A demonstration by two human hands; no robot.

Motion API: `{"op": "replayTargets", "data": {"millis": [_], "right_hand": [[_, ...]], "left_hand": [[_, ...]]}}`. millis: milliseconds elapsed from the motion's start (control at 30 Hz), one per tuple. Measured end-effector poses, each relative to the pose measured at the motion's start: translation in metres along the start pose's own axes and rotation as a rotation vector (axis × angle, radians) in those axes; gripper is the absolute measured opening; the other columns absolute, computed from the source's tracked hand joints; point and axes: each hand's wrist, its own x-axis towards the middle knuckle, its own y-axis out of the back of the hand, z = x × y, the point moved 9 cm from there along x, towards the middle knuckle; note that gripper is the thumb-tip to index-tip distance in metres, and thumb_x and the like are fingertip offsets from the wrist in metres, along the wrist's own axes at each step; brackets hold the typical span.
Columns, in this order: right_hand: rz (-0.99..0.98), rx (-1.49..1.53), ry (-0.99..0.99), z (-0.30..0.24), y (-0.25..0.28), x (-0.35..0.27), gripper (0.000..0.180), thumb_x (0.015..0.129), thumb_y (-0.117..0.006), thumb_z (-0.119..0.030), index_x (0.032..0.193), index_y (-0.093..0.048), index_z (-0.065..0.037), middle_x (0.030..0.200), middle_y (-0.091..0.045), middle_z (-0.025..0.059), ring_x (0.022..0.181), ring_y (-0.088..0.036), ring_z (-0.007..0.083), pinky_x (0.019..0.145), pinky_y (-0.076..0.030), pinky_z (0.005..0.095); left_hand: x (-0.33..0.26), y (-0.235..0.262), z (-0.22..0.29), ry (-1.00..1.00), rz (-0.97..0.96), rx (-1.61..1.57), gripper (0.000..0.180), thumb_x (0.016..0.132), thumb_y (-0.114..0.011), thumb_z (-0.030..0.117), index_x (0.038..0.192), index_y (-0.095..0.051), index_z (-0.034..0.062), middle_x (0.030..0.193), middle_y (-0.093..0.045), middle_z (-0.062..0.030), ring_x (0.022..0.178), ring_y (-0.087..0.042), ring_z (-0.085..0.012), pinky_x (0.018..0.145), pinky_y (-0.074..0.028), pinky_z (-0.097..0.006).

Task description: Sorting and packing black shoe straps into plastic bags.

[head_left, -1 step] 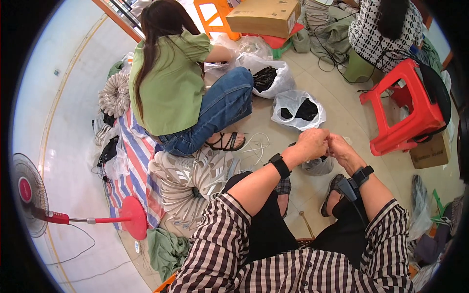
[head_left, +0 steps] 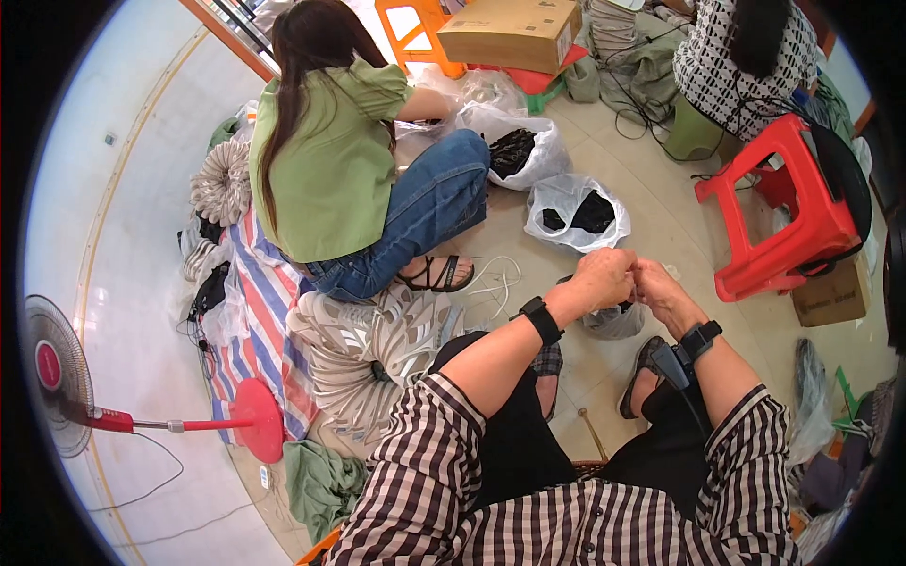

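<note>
My left hand [head_left: 602,280] and my right hand [head_left: 662,292] meet in front of my knees, fingertips pinched together. Whatever lies between the fingers is too small or hidden to make out. Just below them, between my feet, sits a clear plastic bag [head_left: 615,324] with something dark inside, partly covered by my hands. Beyond my hands stands an open white plastic bag [head_left: 555,236] with black pieces in it. A second white bag [head_left: 550,151] with black contents is a little farther off.
A ring of pale shoe-upper pieces [head_left: 344,363] lies left of my knee. A person in green [head_left: 330,170] sits ahead on the left, another person [head_left: 731,61] at far right. A red stool [head_left: 802,222] is on the right, a fan [head_left: 57,377] on the left.
</note>
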Motion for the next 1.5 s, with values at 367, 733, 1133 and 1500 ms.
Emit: {"op": "replayTargets", "data": {"millis": [367,733,1133,1500], "right_hand": [[0.018,0.001,0.03,-0.006,0.009,0.012,0.016,0.086,-0.044,-0.011,0.083,-0.059,-0.011,0.068,-0.055,-0.003,0.057,-0.047,0.0069,0.051,-0.035,0.0221],[0.017,0.049,0.061,-0.006,0.003,0.009,0.016,0.083,-0.046,-0.007,0.081,-0.061,-0.01,0.067,-0.054,-0.0045,0.053,-0.044,0.0056,0.047,-0.032,0.0213],[0.047,0.068,0.015,-0.004,0.006,0.006,0.017,0.083,-0.044,-0.006,0.085,-0.061,-0.009,0.073,-0.055,-0.0021,0.06,-0.046,0.0068,0.053,-0.035,0.0226],[0.049,0.041,0.04,-0.002,0.01,0.013,0.017,0.082,-0.045,-0.003,0.086,-0.061,-0.006,0.072,-0.056,-0.0016,0.058,-0.047,0.007,0.051,-0.035,0.022]], "left_hand": [[0.009,0.005,0.003,-0.039,0.014,0.001,0.021,0.073,-0.053,0.015,0.089,-0.061,0.0041,0.077,-0.061,-0.019,0.077,-0.059,-0.0355,0.068,-0.047,-0.044],[0.005,0.004,0.003,-0.032,0.047,0.009,0.019,0.075,-0.052,0.016,0.087,-0.058,0.0034,0.078,-0.061,-0.0192,0.078,-0.058,-0.0367,0.067,-0.046,-0.045],[0.006,-0.001,0.001,-0.032,0.003,-0.024,0.022,0.074,-0.052,0.013,0.092,-0.056,0.0018,0.08,-0.061,-0.0202,0.079,-0.058,-0.0374,0.068,-0.045,-0.044],[0.005,0.0,0.003,-0.062,-0.002,-0.06,0.022,0.072,-0.051,0.012,0.091,-0.054,0.0004,0.078,-0.06,-0.0205,0.078,-0.057,-0.0382,0.068,-0.044,-0.045]]}}
